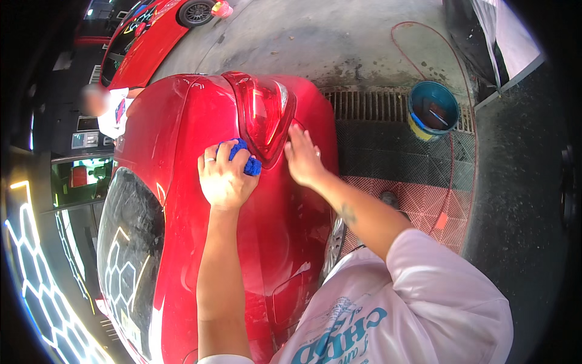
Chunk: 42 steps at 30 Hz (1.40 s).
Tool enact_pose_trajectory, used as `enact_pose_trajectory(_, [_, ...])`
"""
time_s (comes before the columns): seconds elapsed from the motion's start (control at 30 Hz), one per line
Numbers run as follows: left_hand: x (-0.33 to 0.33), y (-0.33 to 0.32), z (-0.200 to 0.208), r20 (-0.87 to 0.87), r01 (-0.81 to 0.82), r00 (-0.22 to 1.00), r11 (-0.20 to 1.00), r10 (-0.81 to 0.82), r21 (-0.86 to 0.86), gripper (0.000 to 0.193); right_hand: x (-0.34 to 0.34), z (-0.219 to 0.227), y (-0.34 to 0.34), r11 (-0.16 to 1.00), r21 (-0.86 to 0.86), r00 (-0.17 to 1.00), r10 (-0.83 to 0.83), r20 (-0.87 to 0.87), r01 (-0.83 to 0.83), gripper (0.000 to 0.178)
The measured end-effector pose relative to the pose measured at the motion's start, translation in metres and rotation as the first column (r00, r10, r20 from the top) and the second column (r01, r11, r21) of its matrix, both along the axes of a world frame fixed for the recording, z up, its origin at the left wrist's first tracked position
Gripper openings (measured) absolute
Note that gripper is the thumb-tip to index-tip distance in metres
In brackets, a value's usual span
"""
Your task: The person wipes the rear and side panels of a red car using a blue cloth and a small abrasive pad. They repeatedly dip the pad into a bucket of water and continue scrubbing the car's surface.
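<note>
My left hand [225, 176] is wrapped round a bunched blue cloth [247, 159] and presses it on the red car [254, 224], just beside the lower tip of the tail light [265, 109]. The cloth partly hides the light's edge. My right hand [303, 155] lies on the bodywork on the other side of the tail light, fingers stretched out and nothing seen in them. Glossy red paint with bright reflections surrounds both hands. The car's dark side window [130, 255] is to the left of my left forearm.
A blue-green bucket [433, 108] with dark liquid stands by the floor grate [370, 106] on the right. A thin red hose [451, 182] runs past it over black and red floor tiles. Another person [114, 112] is beyond the car; a second red car [148, 48] stands far left.
</note>
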<state>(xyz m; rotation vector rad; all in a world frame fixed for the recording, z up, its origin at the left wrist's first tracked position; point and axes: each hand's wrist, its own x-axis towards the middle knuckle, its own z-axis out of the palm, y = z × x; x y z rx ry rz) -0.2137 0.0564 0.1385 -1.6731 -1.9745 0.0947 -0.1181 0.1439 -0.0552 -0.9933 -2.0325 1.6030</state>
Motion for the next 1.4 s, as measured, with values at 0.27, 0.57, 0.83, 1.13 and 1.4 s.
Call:
enact_pose_trajectory(0.27, [-0.003,-0.005,-0.002,0.017,-0.025,1.0,1.0,0.025,0.0,0.019,0.031,0.02,-0.04,0.979,0.045,0.98,0.197,0.001,-0.197,0.069])
enact_pose_trajectory(0.57, [-0.005,-0.01,-0.005,0.006,-0.025,1.0,1.0,0.025,-0.01,0.02,0.064,0.054,-0.117,0.96,0.183,0.97,0.228,-0.084,-0.21,0.065])
enact_pose_trajectory(0.83, [0.0,-0.008,-0.002,0.048,-0.03,0.998,1.0,0.03,-0.003,0.017,0.076,0.058,-0.145,0.944,0.247,0.966,0.247,-0.083,-0.22,0.068])
enact_pose_trajectory(1.13, [0.024,-0.06,0.02,0.136,-0.122,0.978,0.964,0.157,-0.238,0.031,0.066,0.071,-0.173,0.949,0.3,0.932,0.195,-0.306,-0.1,0.064])
enact_pose_trajectory(1.4, [0.1,-0.191,0.002,0.242,-0.162,0.96,0.984,0.141,0.069,0.038,0.162,0.056,-0.09,0.779,0.396,0.782,0.591,-0.2,-0.487,0.05])
